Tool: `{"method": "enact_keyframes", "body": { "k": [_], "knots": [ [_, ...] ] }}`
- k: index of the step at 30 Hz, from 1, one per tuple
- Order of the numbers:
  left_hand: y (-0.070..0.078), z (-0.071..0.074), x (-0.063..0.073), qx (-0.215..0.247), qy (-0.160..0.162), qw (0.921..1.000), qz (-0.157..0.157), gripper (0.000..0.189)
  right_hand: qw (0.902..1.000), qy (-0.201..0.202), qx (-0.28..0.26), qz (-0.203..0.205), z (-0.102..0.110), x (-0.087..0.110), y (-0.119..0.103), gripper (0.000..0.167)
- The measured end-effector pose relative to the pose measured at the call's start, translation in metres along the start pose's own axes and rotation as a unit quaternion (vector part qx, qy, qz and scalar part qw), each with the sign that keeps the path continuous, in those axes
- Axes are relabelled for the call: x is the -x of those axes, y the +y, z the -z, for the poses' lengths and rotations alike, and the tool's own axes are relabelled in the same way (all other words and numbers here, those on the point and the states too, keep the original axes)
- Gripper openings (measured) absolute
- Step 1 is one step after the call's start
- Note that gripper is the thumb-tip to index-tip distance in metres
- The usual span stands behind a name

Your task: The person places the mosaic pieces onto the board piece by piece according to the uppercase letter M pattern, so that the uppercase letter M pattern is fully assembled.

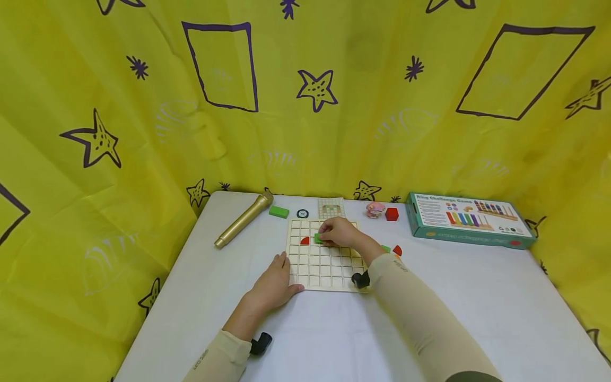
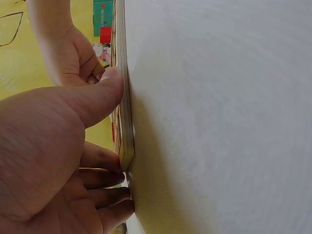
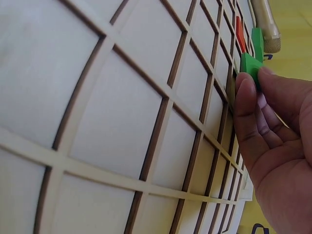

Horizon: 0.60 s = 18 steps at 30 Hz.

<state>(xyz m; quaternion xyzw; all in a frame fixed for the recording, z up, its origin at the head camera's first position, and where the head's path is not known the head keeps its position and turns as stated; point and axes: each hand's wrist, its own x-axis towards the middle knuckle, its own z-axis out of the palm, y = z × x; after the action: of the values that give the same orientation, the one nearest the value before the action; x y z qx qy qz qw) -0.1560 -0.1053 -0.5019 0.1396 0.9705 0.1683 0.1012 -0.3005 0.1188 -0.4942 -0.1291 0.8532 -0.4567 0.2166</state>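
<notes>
A pale wooden grid board [image 1: 329, 271] lies flat on the white table. My left hand [image 1: 272, 282] holds its near left corner, with the thumb [image 2: 105, 92] along the front edge and the fingers on the left side. Over the far part of the board, my right hand [image 1: 341, 232] pinches a small green piece [image 3: 251, 64] between thumb and fingertips, close over the cells. Just left of that piece, a red quarter-round piece [image 1: 305, 241] sits in a cell. Behind the board lies a small card [image 1: 331, 208] printed with a grid pattern.
A gold microphone [image 1: 243, 220], a green block [image 1: 279, 211] and a round black-and-white disc [image 1: 303, 213] lie at back left. Back right are a pink figurine [image 1: 375, 209], a red block [image 1: 392, 214] and a game box [image 1: 472, 220]. Another red piece [image 1: 397, 250] lies by my right forearm.
</notes>
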Motion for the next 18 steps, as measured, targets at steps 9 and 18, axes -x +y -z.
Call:
{"method": "enact_keyframes", "body": {
  "k": [9, 18],
  "knots": [
    [-0.0007, -0.0008, -0.0011, 0.003, -0.001, 1.0000, 0.000, 0.091, 1.0000, -0.008, -0.004, -0.002, -0.0046, -0.0012, -0.0040, 0.011],
    [0.0005, 0.0002, -0.0008, 0.006, -0.004, 1.0000, 0.007, 0.091, 0.9993, 0.002, 0.036, 0.015, -0.0083, -0.0014, -0.0058, 0.011]
  ]
}}
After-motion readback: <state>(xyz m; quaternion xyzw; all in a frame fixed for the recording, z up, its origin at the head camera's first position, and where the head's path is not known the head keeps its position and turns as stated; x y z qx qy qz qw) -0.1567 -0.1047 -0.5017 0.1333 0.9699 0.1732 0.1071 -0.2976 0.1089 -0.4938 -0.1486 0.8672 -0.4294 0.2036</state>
